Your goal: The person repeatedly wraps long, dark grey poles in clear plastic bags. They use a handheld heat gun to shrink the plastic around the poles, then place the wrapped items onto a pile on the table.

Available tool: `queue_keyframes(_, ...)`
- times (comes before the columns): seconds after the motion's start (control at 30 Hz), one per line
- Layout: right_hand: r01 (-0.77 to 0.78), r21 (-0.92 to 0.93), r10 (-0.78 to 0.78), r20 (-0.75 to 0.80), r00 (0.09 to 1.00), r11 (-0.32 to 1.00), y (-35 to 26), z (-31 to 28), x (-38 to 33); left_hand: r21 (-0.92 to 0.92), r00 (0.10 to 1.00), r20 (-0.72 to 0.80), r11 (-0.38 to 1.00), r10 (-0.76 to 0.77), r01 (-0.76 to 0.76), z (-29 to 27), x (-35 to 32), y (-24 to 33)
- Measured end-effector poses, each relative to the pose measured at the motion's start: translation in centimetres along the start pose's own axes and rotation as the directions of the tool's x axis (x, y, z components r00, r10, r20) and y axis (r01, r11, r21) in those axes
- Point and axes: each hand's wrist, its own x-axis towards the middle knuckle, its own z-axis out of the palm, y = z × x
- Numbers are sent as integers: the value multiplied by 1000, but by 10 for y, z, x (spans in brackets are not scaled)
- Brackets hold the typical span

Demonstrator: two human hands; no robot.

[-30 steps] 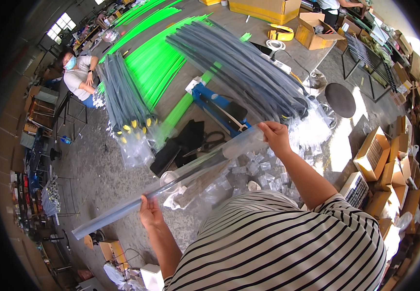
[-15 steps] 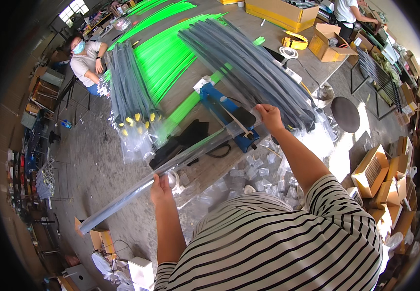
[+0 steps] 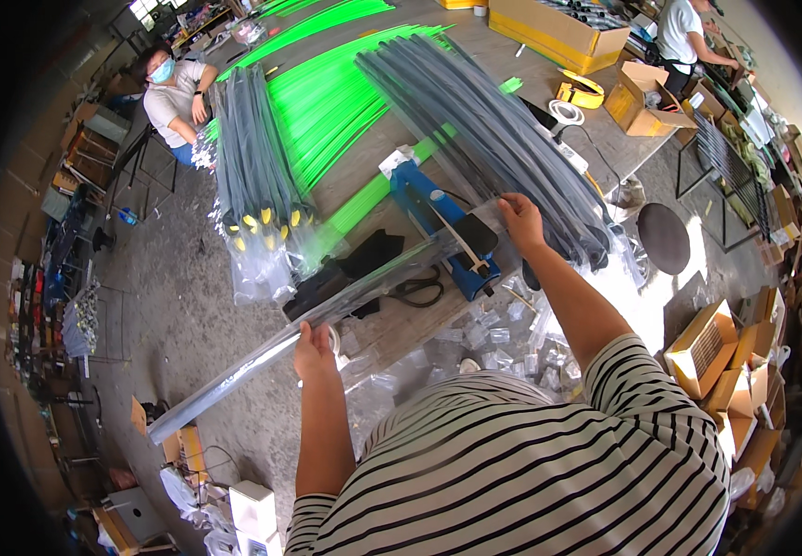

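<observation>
A long clear plastic sleeve (image 3: 364,285) runs slantwise between my hands, its lower part greyish and stretched out to the left over the floor. My left hand (image 3: 317,357) grips it near the middle. My right hand (image 3: 521,225) pinches the upper right end, beside a blue bag sealer (image 3: 412,190). The sleeve passes across the sealer's near part. Beneath the sleeve lie a dark cloth (image 3: 373,255) and black-handled scissors (image 3: 424,293). A white roll (image 3: 334,339) is partly hidden behind my left hand.
Grey wrapped bundles (image 3: 257,153) lie left, and more wrapped lengths (image 3: 461,120) right, with bright green strips (image 3: 322,107) between them. Small clear bags (image 3: 498,334) litter the floor nearby. A round dark stool (image 3: 663,237) and cartons (image 3: 702,338) stand right. One person (image 3: 175,100) sits far left.
The surroundings have shifted slightly right in the picture. Both hands keep hold of the sleeve, which is a little higher at my left hand.
</observation>
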Motion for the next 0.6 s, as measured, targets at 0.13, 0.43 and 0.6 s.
queue_keyframes(0.13, 223, -217, -244, -75, 967, 950, -27, -16, -13, -11, 1000, -6, 1000, -19, 19, -3, 4, 2)
queue_keyframes(0.43, 695, -420, -709, 153, 688, 584, -121, -50, -86, -26, 1000, 7, 999, -25, 25, -2, 6, -5)
queue_keyframes(0.6, 702, -475, -690, 239, 684, 531, -122, -50, -111, -26, 999, 27, 999, -40, 40, 0, 2, -5)
